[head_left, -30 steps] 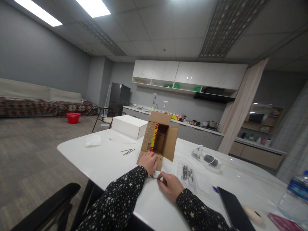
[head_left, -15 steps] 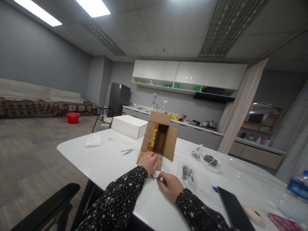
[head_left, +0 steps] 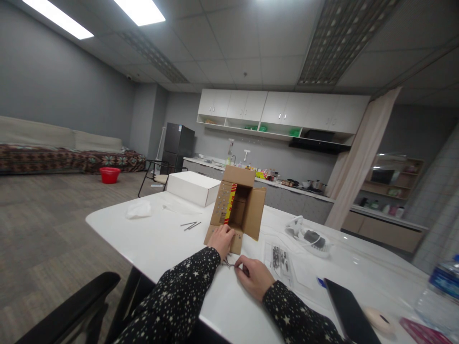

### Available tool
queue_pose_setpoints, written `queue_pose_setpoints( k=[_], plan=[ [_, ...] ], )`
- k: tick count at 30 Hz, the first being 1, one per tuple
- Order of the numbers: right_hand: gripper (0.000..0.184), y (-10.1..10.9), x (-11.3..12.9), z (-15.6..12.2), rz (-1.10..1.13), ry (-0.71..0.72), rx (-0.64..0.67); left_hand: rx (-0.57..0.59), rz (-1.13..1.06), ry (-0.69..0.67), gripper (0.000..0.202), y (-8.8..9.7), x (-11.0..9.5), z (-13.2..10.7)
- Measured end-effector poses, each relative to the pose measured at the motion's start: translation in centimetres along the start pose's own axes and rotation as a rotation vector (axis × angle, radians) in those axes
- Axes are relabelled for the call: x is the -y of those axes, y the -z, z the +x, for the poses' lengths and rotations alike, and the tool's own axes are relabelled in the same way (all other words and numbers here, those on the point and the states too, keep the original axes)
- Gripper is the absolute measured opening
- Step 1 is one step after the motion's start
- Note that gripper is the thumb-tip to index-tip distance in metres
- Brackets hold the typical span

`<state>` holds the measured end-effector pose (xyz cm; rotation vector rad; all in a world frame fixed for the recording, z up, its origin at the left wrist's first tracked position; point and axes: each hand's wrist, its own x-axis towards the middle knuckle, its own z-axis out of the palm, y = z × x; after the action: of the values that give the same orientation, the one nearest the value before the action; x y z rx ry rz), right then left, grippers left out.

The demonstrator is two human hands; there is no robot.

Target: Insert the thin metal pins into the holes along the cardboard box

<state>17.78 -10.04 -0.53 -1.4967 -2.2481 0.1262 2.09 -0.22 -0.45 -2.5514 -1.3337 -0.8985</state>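
Observation:
A small brown cardboard box [head_left: 247, 215] stands open on the white table [head_left: 161, 248], its flaps spread and its opening facing me. Small shiny dots show on its left panel, beside a red and yellow tape strip. My left hand [head_left: 221, 240] is at the lower front flap, its fingers bent together over the cardboard; their undersides are hidden. Just below it lie a few thin dark nails [head_left: 227, 262]. My right hand [head_left: 255, 277] has curled fingers, with thumb and forefinger pinched at the end of one nail.
Several long nails [head_left: 191, 225] lie left of the box. A clear tray of dark metal pieces [head_left: 280, 260] sits at the right, with a white basket [head_left: 319, 248] behind it. Nearby are a black phone [head_left: 349, 310], a water bottle [head_left: 439, 291] and a white box [head_left: 193, 187].
My left hand has shifted very slightly on the front flap, and more of the nails below it shows. My right hand and the box stay nearly where they were.

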Motion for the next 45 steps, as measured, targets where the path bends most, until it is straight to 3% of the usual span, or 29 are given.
queue_pose_setpoints(
  k=[15,37,45],
  plan=[
    [0.016,-0.3,-0.3,0.0,-0.004,0.004,-0.007,-0.008,0.138,-0.065,0.025,0.6,-0.3,0.3],
    [0.016,-0.3,-0.3,0.0,0.000,-0.003,-0.003,-0.345,-0.070,-0.182,0.028,0.9,-0.6,-0.1],
    [0.016,0.1,0.2,0.0,-0.007,-0.011,0.011,-0.240,-0.079,-0.279,0.027,1.4,-1.3,-0.5]
  ],
)
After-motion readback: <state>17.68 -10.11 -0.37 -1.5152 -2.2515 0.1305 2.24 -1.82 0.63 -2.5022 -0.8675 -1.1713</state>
